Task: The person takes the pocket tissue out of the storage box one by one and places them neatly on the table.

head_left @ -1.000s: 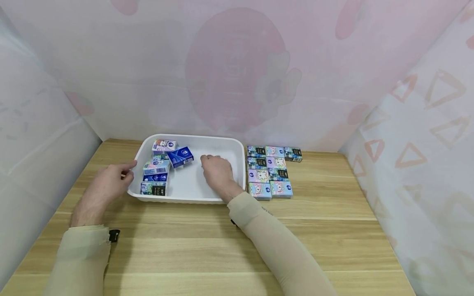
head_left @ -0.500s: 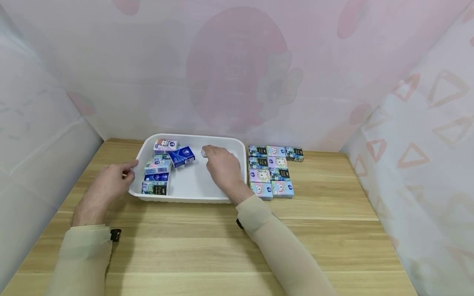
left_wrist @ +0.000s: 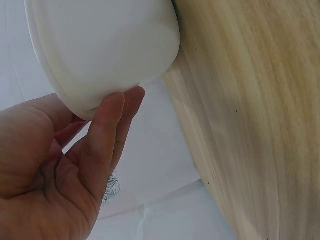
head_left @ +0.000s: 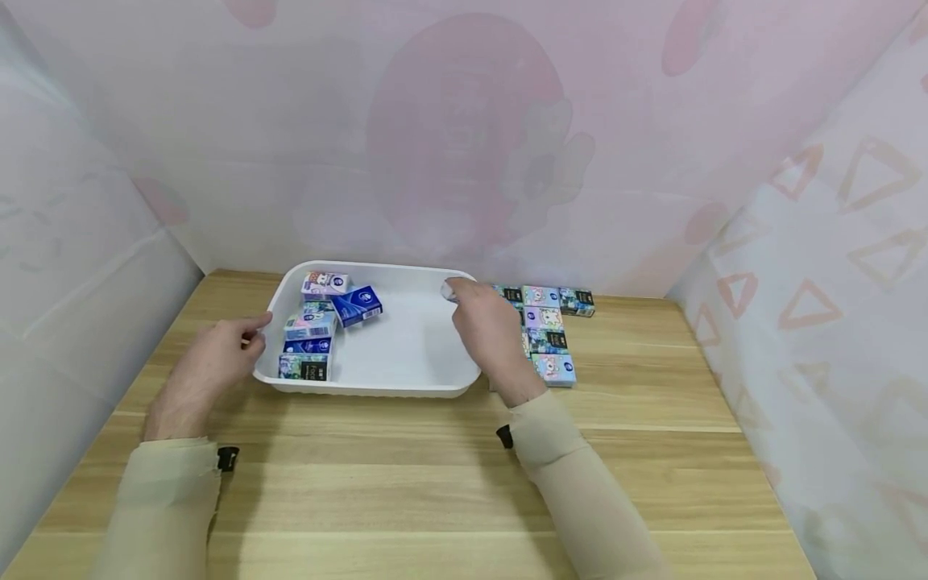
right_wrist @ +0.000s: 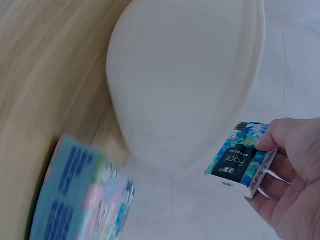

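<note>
"Face" on the packet [right_wrist: 242,155] I hold
Four o'clock in my right-wrist view, Chinese characters share its dark label [right_wrist: 233,164].

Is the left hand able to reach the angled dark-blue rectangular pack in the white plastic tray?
Probably yes: it's at the tray's edge; other packs lie between, but nothing covers the angled pack.

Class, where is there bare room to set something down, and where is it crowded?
Free: the floor of the tray, right of the packs inside; the table on the tray's near side, between the sleeves; the table right of the laid-out packs. Crowded: the tray's left end, and just right of the tray, beneath the right hand.
</note>
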A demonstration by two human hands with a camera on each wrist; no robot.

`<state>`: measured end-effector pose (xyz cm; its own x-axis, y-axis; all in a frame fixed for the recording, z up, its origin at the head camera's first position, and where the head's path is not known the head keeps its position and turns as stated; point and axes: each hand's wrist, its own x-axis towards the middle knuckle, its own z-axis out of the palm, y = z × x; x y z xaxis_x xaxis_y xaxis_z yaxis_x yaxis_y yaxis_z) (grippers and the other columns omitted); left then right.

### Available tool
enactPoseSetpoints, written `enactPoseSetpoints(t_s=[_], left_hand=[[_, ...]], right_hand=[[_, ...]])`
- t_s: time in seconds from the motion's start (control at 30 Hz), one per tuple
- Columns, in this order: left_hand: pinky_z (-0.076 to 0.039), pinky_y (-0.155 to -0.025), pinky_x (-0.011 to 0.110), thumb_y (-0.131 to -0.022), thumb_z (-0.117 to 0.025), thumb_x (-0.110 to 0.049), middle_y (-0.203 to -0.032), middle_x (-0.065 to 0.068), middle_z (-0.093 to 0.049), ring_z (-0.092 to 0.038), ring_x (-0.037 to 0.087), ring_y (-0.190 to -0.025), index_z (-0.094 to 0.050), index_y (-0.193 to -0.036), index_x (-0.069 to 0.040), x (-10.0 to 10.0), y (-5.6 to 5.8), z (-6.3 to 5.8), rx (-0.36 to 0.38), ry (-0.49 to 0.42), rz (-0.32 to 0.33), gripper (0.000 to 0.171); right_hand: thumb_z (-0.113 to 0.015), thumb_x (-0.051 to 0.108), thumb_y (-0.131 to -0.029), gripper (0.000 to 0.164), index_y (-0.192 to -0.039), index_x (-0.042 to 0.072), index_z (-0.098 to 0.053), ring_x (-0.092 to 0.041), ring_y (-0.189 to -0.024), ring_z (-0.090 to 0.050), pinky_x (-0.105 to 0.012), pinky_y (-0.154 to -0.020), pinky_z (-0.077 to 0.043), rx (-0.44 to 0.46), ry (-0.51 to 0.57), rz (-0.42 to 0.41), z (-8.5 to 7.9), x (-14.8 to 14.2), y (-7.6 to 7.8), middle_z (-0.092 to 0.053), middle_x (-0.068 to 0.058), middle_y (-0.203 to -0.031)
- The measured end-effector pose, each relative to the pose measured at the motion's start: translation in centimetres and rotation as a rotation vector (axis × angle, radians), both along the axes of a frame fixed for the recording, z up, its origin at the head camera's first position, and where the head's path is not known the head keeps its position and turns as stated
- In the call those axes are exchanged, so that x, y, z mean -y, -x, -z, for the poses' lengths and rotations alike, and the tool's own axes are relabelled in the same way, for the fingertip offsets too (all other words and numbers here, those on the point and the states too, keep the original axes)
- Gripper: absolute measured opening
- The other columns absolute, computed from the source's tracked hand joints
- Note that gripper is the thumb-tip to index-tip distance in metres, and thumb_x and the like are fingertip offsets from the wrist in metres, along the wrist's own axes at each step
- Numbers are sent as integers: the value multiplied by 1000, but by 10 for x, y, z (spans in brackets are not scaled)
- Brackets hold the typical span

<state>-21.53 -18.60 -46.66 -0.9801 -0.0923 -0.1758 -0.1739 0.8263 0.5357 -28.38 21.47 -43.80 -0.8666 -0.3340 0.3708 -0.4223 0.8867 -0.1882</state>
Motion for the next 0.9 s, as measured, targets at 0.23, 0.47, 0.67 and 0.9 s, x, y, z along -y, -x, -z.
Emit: enactPoseSetpoints(t_s=[0.23, 0.47, 0.67, 0.9], left_hand=[[-46, -56, 36, -122, -49, -18, -141, 41, -66, -56, 25, -72, -46, -176, 1, 0, -1, -1, -9, 5, 8, 57], [-46, -56, 36, -122, -49, -18, -143, 42, -66, -55, 25, -72, -47, -176, 0, 0, -1, 0, -8, 12, 8, 57], [-45, -56, 36, -122, -49, -18, -143, 43, -66, -55, 24, -70, -47, -176, -1, 0, -1, 1, -15, 10, 8, 57], [-45, -56, 36, -122, -49, -18, -142, 42, -66, -54, 25, -71, -48, -176, 0, 1, -1, 1, -21, 7, 14, 57]], right_hand=[[-72, -3, -108, 46, -151, 13, -78, -28, -113, -87, -39, -70, -70, 6, 38, 29, -3, -27, -1, -84, -9, -147], [-72, -3, -108, 49, -154, 16, -78, -27, -103, -86, -38, -62, -64, 37, 68, 63, -8, -60, 0, -85, -9, -146], [-71, -2, -108, 52, -156, 16, -75, -29, -99, -85, -43, -61, -63, 65, 76, 110, -10, -92, 1, -84, -10, -148], [-66, -2, -109, 54, -159, 18, -73, -34, -111, -85, -47, -63, -63, 100, 85, 176, -7, -129, 5, -82, -13, -150]])
